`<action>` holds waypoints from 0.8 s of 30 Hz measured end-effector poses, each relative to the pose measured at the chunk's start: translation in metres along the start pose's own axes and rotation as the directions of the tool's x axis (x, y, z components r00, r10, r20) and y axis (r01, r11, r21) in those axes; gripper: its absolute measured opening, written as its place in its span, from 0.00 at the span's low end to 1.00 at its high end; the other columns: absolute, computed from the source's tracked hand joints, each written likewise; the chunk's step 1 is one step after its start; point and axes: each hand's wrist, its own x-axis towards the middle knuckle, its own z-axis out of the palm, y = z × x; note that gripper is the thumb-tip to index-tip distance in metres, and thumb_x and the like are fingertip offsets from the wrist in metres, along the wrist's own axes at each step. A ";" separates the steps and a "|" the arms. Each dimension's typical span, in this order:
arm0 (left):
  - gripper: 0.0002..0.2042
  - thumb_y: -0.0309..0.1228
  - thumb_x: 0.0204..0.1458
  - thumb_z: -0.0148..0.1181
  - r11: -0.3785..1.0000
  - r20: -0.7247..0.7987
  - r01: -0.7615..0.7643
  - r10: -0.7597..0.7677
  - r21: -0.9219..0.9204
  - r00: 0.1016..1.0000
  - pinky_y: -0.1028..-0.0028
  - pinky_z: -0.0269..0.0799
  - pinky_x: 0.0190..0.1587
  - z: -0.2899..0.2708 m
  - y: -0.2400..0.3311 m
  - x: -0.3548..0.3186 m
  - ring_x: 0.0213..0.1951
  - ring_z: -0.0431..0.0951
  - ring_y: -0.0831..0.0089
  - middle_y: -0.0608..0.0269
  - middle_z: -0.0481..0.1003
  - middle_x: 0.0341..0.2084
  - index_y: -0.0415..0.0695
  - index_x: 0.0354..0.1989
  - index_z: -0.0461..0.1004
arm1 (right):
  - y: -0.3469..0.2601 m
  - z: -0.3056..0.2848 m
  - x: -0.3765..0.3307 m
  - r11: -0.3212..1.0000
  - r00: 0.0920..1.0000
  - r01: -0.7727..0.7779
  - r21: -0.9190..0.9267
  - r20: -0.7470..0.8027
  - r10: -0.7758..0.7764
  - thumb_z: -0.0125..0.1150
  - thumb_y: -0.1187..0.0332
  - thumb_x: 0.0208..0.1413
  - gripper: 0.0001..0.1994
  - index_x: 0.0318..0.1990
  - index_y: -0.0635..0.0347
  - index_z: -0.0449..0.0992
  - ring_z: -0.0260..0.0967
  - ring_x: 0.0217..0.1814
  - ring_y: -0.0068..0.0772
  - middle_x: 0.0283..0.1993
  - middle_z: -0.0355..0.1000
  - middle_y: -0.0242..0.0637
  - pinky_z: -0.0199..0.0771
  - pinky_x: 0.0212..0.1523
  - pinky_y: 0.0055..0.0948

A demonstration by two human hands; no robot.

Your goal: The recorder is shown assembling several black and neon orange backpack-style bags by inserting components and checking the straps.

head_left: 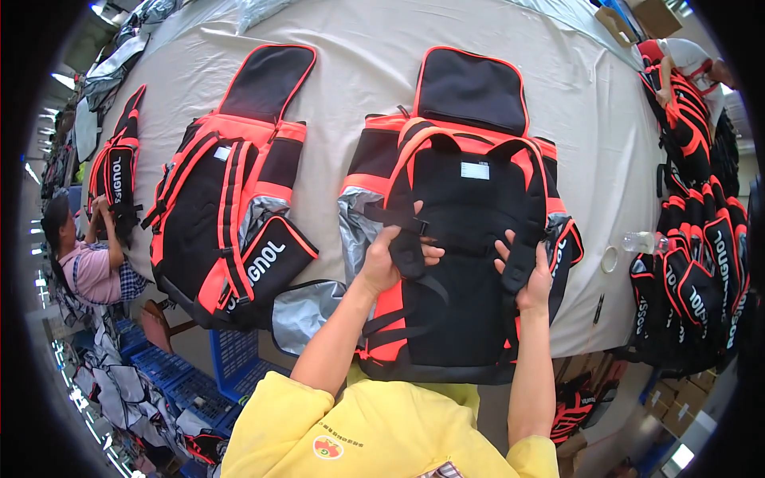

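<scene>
A large black and neon-orange backpack (462,311) lies before me, its padded back panel up and its top flap (472,89) folded out away from me. My left hand (386,259) is closed round the lower part of the left shoulder strap (401,187), beside a black buckle and loose webbing. The lower padded end of the right shoulder strap (535,199) is in my right hand (526,275), thumb on the outer side and fingers on the inner side. A white label (475,170) shows near the top of the back panel.
To the left lies a similar backpack (215,215), with another (119,171) by a seated person (92,255). More backpacks (693,263) are piled at the right, near another person (685,68). A tape roll (610,259) and a pen-like tool (598,309) rest on the cloth-covered table (351,72). Blue crates (235,362) stand below left.
</scene>
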 end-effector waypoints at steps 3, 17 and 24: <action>0.33 0.49 0.72 0.44 0.997 0.039 0.016 -0.019 0.078 0.999 0.51 0.84 0.53 0.000 0.002 -0.006 0.50 0.85 0.45 0.43 0.77 0.52 0.52 0.82 0.51 | 0.004 0.012 -0.016 0.999 0.999 0.015 -0.043 -0.037 -0.016 0.41 0.44 0.78 0.29 0.73 0.55 0.66 0.75 0.67 0.49 0.72 0.70 0.46 0.85 0.55 0.48; 0.10 0.25 0.57 0.71 0.816 -0.083 0.228 -0.217 0.532 0.973 0.69 0.81 0.47 0.132 0.009 0.013 0.38 0.85 0.69 0.60 0.85 0.38 0.37 0.46 0.82 | -0.018 0.119 -0.100 0.067 0.740 0.368 -0.928 0.248 -0.625 0.70 0.72 0.63 0.26 0.66 0.68 0.71 0.79 0.56 0.50 0.56 0.79 0.53 0.75 0.60 0.39; 0.06 0.22 0.56 0.69 0.852 -0.074 0.168 -0.151 0.496 0.986 0.66 0.87 0.37 0.179 0.047 0.079 0.35 0.89 0.61 0.50 0.84 0.34 0.30 0.38 0.83 | 0.087 0.078 -0.179 -0.384 0.807 0.473 -0.793 0.565 -0.171 0.72 0.61 0.61 0.25 0.63 0.60 0.76 0.68 0.70 0.52 0.66 0.72 0.48 0.67 0.70 0.49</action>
